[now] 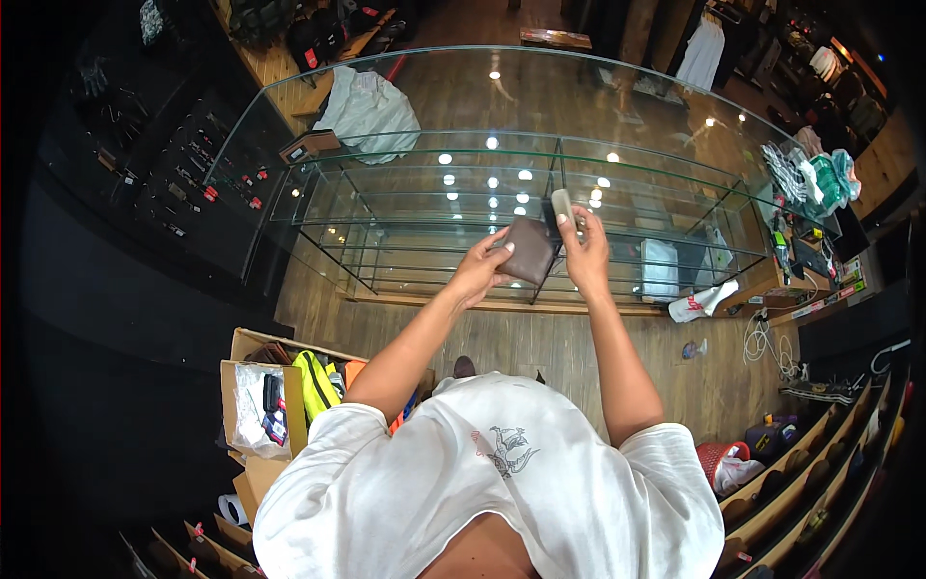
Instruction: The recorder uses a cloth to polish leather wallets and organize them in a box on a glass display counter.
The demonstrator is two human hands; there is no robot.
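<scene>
In front of my chest, my left hand grips a dark brown, square leather wallet by its left edge. My right hand is closed around a small pale beige, rounded flat piece, held upright just right of the wallet; its exact kind does not show. A dark strip lies between that piece and the wallet, and I cannot make out which it belongs to. Both hands are above a glass display case with several glass shelves.
White crumpled cloth and a brown box rest on the glass at left. Bagged items are at its right end. A white spray bottle lies on the case's right side. An open carton stands at lower left, a red basket at lower right.
</scene>
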